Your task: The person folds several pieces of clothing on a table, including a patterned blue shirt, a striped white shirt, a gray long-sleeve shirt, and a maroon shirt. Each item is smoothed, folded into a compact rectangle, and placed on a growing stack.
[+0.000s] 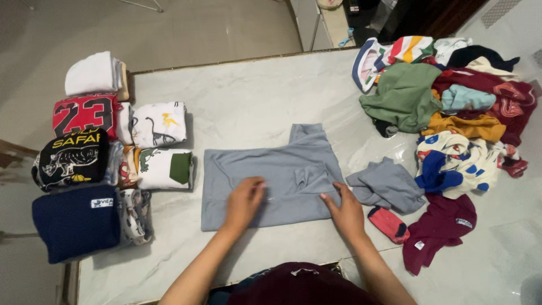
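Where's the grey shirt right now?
Head view: the grey shirt lies flat mid-table under both hands, left hand and right hand, between folded stacks and the unfolded pile.

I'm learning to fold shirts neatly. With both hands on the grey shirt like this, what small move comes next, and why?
Probably fold the right edge inward: the grey shirt lies flat, the left hand pins its middle, and the right hand sits at the right edge by a sleeve crease.

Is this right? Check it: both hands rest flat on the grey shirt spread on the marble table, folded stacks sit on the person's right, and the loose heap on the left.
Not quite. The head view shows the left hand and right hand on the grey shirt, but the sides are swapped: the folded stacks sit on the person's left, the loose heap on the right.
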